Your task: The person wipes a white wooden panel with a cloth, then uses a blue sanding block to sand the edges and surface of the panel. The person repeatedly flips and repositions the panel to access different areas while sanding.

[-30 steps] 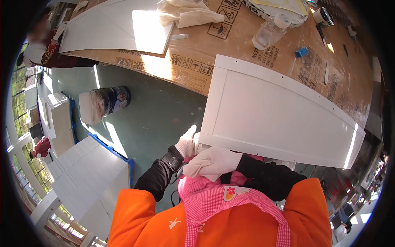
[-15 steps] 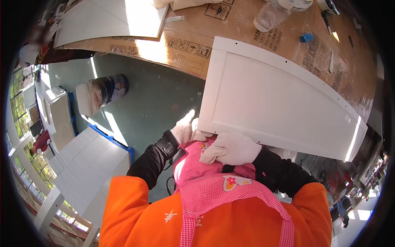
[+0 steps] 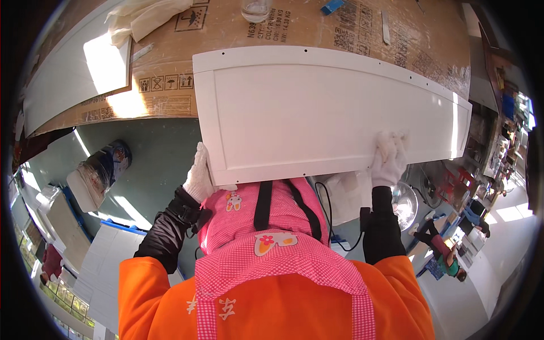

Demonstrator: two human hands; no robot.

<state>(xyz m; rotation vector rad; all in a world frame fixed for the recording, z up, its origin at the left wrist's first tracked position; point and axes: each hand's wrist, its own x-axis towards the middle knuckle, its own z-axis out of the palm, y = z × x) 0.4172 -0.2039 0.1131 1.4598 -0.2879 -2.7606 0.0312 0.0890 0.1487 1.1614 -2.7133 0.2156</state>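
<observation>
A white framed panel [image 3: 294, 113] with one curved long edge and small dark holes lies over the near side of the cardboard-covered table, its near edge jutting toward my apron. My left hand [image 3: 198, 174], in a white knit glove, grips the panel's near left corner, fingers along the left side and a fingertip showing at the near edge. Also gloved, my right hand [image 3: 388, 167] reaches over the near edge toward the right. A pale, crumpled cloth [image 3: 391, 140], slightly blurred, is bunched under its fingers against the panel's face.
Brown cardboard [image 3: 164, 105] covers the table. A second white panel [image 3: 73, 73] and a cream cloth [image 3: 147, 20] lie at the left, a clear cup [image 3: 256, 10] and blue block [image 3: 332, 7] behind. On the floor are a bucket [image 3: 102, 173] and a fan [image 3: 403, 205]. People work at the right.
The panel has turned to lie more squarely in front of me. My right hand has moved from near my apron onto the panel's right part with the cloth. The left hand stays at the corner.
</observation>
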